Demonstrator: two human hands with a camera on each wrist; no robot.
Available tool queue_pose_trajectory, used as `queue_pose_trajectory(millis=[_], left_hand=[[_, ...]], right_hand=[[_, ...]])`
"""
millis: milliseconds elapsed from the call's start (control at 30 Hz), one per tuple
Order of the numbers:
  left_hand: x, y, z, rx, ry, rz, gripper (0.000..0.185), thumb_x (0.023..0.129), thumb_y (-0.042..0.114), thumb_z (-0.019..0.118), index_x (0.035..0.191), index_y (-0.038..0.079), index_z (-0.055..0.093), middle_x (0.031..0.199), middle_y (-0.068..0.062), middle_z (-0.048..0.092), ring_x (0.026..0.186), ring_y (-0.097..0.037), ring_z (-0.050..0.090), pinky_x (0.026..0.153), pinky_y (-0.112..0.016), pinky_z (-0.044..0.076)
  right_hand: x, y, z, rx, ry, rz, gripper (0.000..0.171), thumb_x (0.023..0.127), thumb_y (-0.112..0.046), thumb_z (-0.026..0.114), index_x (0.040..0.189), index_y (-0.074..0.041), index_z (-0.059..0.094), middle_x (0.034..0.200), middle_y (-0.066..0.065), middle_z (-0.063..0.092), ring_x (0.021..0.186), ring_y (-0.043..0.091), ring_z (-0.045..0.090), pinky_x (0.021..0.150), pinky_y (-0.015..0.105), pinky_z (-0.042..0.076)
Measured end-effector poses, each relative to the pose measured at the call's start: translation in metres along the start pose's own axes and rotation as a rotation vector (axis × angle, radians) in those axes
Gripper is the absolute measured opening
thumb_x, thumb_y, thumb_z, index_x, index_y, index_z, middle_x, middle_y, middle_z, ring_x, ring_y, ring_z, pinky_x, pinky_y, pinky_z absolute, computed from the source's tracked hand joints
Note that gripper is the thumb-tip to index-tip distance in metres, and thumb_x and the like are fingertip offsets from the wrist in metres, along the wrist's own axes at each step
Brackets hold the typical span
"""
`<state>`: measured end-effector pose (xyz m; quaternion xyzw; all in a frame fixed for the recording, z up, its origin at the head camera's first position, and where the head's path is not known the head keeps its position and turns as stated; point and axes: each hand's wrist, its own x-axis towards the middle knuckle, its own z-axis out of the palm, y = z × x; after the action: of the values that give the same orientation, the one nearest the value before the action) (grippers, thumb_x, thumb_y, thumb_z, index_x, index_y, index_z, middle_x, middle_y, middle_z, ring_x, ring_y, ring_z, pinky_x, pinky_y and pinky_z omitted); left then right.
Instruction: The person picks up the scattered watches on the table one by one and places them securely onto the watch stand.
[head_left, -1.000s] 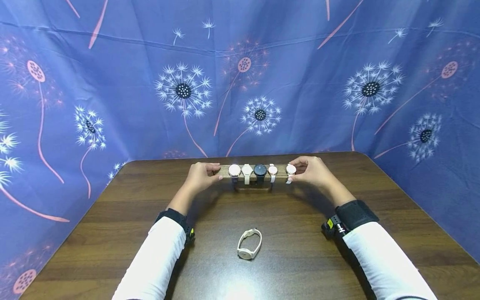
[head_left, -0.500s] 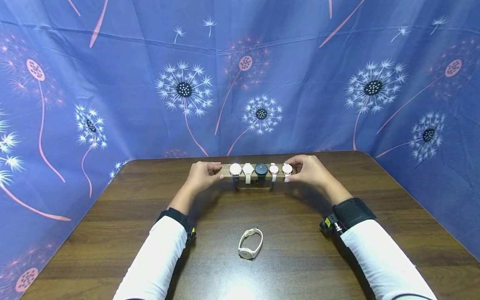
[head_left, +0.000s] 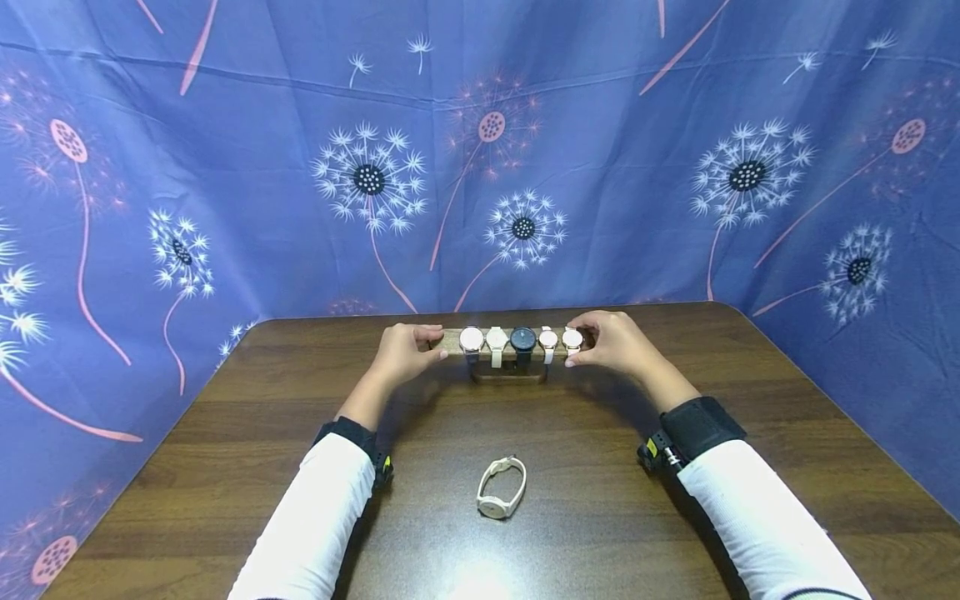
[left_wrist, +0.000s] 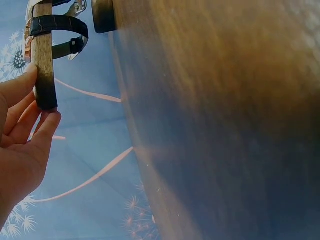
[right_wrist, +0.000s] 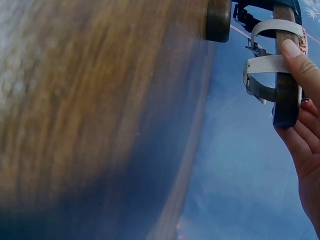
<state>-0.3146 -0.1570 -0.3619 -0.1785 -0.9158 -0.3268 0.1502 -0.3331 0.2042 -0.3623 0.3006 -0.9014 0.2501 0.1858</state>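
A wooden watch stand holds several wristwatches side by side on its raised bar (head_left: 451,342). My left hand (head_left: 400,352) grips the bar's left end; in the left wrist view, the thumb lies on one side and fingertips touch the end, beside a dark watch strap (left_wrist: 60,23). At the right end, my right hand (head_left: 618,343) pinches the rightmost watch (head_left: 572,338), which has a white strap and round pale face. Its strap (right_wrist: 265,64) loops round the bar, with my thumb at its edge. Behind the bar, some right fingers are partly hidden.
A cream wristwatch (head_left: 492,507) with its strap fastened in a loop lies on the brown wooden table (head_left: 450,433), nearer to me. The stand's base (head_left: 510,378) rests near the table's far edge. A blue dandelion-print cloth (head_left: 600,250) hangs behind.
My right hand has slid the rightmost watch leftward along the bar, closer to the neighbouring white-strapped watch. My left hand has kept its grip on the bar's left end.
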Motion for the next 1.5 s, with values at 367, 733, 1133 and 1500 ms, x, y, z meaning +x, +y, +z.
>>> queue_pose_trajectory(millis=[367, 733, 1133, 1500], left_hand=[[0.000, 0.001, 0.002, 0.000, -0.012, -0.016, 0.035, 0.082, 0.016, 0.080, 0.113, 0.003, 0.072, 0.119, -0.006, 0.068, 0.109, -0.026, 0.065, 0.096, -0.039, 0.050], [-0.003, 0.004, 0.000, 0.032, -0.022, 0.019, 0.035, 0.084, 0.016, 0.077, 0.114, 0.000, 0.071, 0.123, -0.009, 0.066, 0.105, -0.028, 0.065, 0.089, -0.043, 0.051], [-0.021, 0.025, -0.017, 0.051, -0.020, 0.098, 0.035, 0.084, 0.014, 0.078, 0.114, -0.001, 0.070, 0.119, -0.014, 0.068, 0.115, -0.033, 0.060, 0.100, -0.046, 0.045], [-0.048, 0.044, -0.022, -0.042, -0.073, 0.213, 0.021, 0.080, 0.005, 0.078, 0.100, -0.001, 0.073, 0.096, -0.015, 0.073, 0.084, -0.024, 0.071, 0.079, -0.040, 0.057]], right_hand=[[-0.002, 0.000, 0.003, -0.054, 0.051, -0.050, 0.055, 0.057, -0.025, 0.095, 0.101, -0.004, 0.071, 0.090, 0.006, 0.070, 0.074, 0.017, 0.060, 0.066, 0.037, 0.049], [-0.008, -0.004, 0.003, -0.049, 0.016, -0.008, 0.062, 0.063, -0.026, 0.093, 0.113, -0.001, 0.068, 0.104, 0.013, 0.069, 0.084, 0.024, 0.063, 0.073, 0.041, 0.051], [-0.020, -0.023, -0.003, -0.034, 0.155, -0.064, 0.063, 0.061, -0.026, 0.093, 0.113, 0.000, 0.068, 0.104, 0.012, 0.068, 0.089, 0.028, 0.063, 0.077, 0.042, 0.051], [-0.034, -0.056, -0.014, 0.101, 0.147, -0.133, 0.026, 0.072, -0.008, 0.086, 0.092, -0.001, 0.072, 0.079, 0.005, 0.068, 0.067, 0.016, 0.063, 0.062, 0.032, 0.054]])
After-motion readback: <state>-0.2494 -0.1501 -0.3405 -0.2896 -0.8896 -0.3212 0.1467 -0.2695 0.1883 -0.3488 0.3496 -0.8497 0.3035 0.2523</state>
